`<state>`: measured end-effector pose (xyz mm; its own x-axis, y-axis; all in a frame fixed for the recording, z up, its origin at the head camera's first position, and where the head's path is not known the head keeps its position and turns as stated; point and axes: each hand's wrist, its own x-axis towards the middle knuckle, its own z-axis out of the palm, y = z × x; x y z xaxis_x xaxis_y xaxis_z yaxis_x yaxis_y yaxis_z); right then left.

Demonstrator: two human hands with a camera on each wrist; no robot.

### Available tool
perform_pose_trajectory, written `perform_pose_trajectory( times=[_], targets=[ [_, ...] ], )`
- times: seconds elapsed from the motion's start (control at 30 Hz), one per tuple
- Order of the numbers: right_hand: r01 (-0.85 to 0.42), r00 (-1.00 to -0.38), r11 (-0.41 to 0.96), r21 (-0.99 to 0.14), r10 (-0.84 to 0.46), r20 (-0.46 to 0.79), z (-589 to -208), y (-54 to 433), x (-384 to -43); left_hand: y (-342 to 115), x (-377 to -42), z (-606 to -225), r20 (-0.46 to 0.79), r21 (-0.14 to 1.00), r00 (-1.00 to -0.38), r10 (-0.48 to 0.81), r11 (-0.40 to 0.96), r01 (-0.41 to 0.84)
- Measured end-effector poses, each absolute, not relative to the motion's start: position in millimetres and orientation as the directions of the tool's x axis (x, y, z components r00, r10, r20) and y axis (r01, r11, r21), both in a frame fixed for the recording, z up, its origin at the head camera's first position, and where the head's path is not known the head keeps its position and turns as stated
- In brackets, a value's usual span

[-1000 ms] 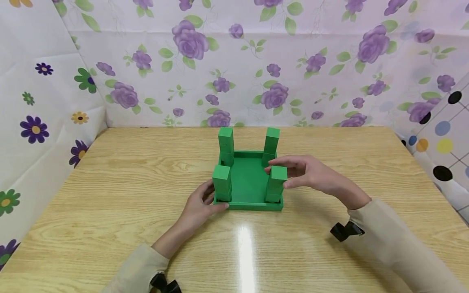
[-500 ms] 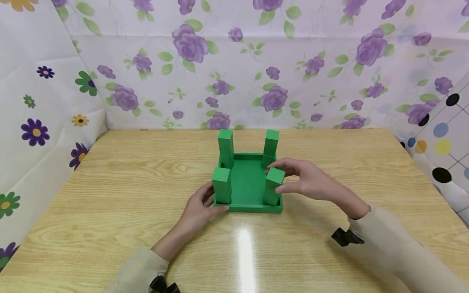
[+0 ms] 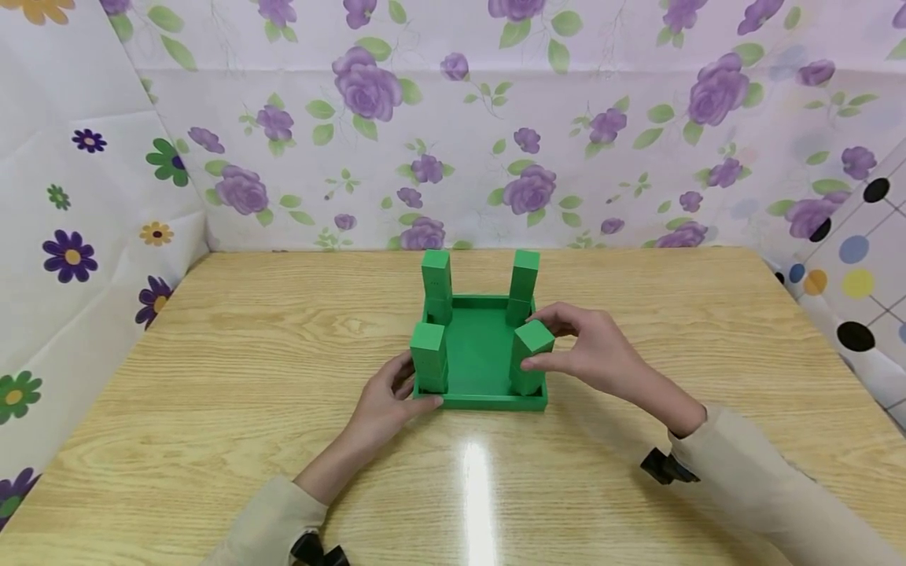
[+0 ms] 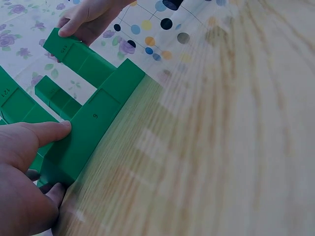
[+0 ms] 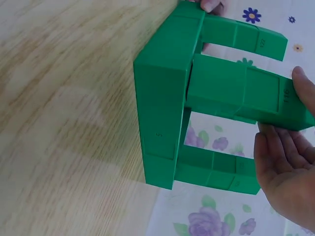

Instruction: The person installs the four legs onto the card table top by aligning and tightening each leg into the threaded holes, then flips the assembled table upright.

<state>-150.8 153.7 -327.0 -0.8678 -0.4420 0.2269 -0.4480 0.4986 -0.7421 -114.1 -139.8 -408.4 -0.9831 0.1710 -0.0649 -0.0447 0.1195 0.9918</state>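
A shallow green square tray (image 3: 484, 402) sits on the table with a green block column upright at each corner. My left hand (image 3: 382, 399) grips its front left corner, thumb on the front wall and fingers curled by the left side, beside the front left column (image 3: 429, 358). With thumb and fingers, my right hand (image 3: 600, 346) holds the upper part of the front right column (image 3: 534, 336), which stands twisted against the tray's edges. In the right wrist view this column (image 5: 268, 91) is two stacked blocks with small stamped numbers, its upper block slightly turned on the lower.
The back left column (image 3: 436, 283) and back right column (image 3: 524, 283) rise inside the tray's far corners. Under everything is a light wooden table (image 3: 248, 369). Flower-print sheets (image 3: 481, 134) hang behind it and at the sides.
The front right column has turned from square to twisted, its top leaning a little left before returning. My right thumb has moved left across its front. My left hand stays put.
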Motion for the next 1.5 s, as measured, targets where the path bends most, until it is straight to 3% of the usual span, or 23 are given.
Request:
perform_pose_trajectory(
  times=[0.4, 1.03, 1.23, 1.5],
  targets=[
    [-0.546, -0.835, 0.555, -0.628, -0.425, 0.350, -327.4, 147.4, -146.3, -139.8, -114.3, -407.5, -0.036, 0.993, -0.985, 0.172, 0.116, -0.017],
    [-0.509, -0.860, 0.604, -0.613, -0.351, 0.369, -327.5, 139.8, -138.2, -139.5, -113.6, -406.7, -0.029, 0.995, -0.985, 0.173, 0.100, -0.012],
    [-0.487, -0.867, 0.631, -0.603, -0.433, 0.247, -321.2, 142.9, -139.6, -139.6, -112.7, -407.7, -0.037, 0.994, -0.984, 0.176, 0.105, -0.018],
    [-0.373, -0.767, 0.386, -0.844, -0.640, 0.045, -316.9, 168.9, -156.8, -140.0, -112.9, -408.2, -0.046, 0.995, -0.983, 0.176, 0.091, -0.030]
  ],
)
